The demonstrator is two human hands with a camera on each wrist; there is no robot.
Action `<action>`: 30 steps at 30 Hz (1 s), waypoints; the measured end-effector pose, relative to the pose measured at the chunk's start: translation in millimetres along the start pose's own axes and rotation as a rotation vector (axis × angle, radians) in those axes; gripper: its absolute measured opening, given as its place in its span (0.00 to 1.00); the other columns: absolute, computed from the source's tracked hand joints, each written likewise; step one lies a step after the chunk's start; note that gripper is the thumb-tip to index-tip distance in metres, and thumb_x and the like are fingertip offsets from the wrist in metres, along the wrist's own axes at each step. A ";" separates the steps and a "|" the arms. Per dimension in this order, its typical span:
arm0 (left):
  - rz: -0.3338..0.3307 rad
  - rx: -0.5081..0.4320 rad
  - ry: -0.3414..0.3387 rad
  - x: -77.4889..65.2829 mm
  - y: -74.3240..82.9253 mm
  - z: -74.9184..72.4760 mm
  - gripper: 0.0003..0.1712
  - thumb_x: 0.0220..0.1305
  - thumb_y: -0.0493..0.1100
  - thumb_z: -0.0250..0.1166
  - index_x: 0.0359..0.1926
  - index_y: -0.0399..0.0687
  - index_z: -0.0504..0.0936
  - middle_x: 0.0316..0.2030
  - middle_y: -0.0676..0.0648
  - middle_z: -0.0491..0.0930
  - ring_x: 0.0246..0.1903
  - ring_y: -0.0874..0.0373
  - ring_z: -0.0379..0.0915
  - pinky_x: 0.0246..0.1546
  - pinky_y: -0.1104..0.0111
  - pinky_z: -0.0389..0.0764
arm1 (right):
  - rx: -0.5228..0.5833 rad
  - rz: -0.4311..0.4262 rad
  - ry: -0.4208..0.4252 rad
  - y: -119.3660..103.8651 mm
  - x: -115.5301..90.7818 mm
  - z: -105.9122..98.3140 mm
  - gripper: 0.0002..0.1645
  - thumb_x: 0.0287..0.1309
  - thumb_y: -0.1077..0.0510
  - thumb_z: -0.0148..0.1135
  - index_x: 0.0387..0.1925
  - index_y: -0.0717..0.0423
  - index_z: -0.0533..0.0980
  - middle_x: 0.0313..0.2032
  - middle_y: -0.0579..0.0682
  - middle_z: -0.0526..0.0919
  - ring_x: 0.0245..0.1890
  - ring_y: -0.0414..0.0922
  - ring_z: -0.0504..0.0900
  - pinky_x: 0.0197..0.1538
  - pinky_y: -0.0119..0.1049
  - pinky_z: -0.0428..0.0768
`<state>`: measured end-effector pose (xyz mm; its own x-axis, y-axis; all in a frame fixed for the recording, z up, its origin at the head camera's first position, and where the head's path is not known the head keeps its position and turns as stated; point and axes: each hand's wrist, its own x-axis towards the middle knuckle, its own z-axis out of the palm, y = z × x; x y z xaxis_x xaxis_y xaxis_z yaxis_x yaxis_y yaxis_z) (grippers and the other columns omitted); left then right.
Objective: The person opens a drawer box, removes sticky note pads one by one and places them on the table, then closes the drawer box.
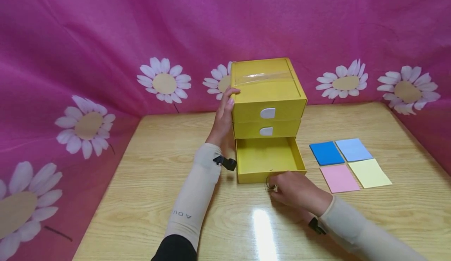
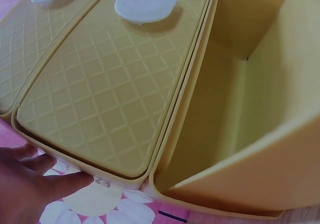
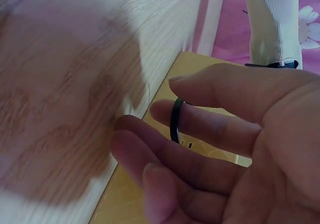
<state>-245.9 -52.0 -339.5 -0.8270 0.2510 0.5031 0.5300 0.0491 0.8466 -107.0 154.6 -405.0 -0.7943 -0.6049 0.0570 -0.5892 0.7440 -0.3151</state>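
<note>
A yellow three-drawer box (image 1: pixel 266 88) stands on the table, its bottom drawer (image 1: pixel 267 155) pulled out with a bare floor. The upper two drawers are closed, each with a white tab (image 1: pixel 267 113). My left hand (image 1: pixel 222 118) presses against the box's left side, fingertips at the top edge; in the left wrist view its fingers (image 2: pixel 67 184) lie fairly straight along that side. At the pulled-out drawer's front, my right hand (image 1: pixel 297 188) pinches a thin black ring (image 3: pixel 175 121) between thumb and finger. The lower fingers of that hand curl loosely beside the drawer front.
Right of the box lie four-square sticky-note pads: a dark blue pad (image 1: pixel 326 153), a light blue pad (image 1: pixel 353 149), a pink pad (image 1: pixel 339 178) and a yellow pad (image 1: pixel 370 173). A pink flowered cloth (image 1: pixel 197 26) hangs behind the wooden table (image 1: pixel 148 198).
</note>
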 end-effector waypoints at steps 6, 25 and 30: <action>0.011 -0.011 0.002 1.4 -1.7 -0.6 0.26 0.70 0.45 0.38 0.62 0.37 0.63 0.74 0.36 0.47 0.73 0.50 0.39 0.70 0.54 0.44 | -0.008 0.027 0.020 -0.8 0.1 0.7 0.19 0.52 0.63 0.67 0.16 0.43 0.69 0.16 0.38 0.62 0.18 0.35 0.62 0.21 0.29 0.62; -0.002 -0.006 -0.005 1.6 -1.4 -1.2 0.26 0.70 0.46 0.38 0.63 0.36 0.63 0.74 0.36 0.46 0.72 0.48 0.43 0.70 0.53 0.47 | -0.001 0.038 0.068 -5.4 1.6 3.3 0.20 0.55 0.63 0.65 0.16 0.44 0.67 0.15 0.38 0.58 0.17 0.35 0.60 0.21 0.29 0.61; -0.017 0.000 -0.009 0.6 -1.1 -0.6 0.26 0.71 0.46 0.38 0.63 0.38 0.63 0.74 0.37 0.45 0.72 0.48 0.43 0.70 0.52 0.48 | 0.003 0.043 0.073 -5.5 2.2 3.6 0.18 0.56 0.63 0.64 0.18 0.45 0.69 0.15 0.38 0.59 0.17 0.35 0.61 0.21 0.28 0.61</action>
<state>-247.2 -52.5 -340.1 -0.8343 0.2585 0.4869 0.5157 0.0539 0.8551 -104.9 148.2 -406.6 -0.8275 -0.5501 0.1125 -0.5541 0.7678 -0.3215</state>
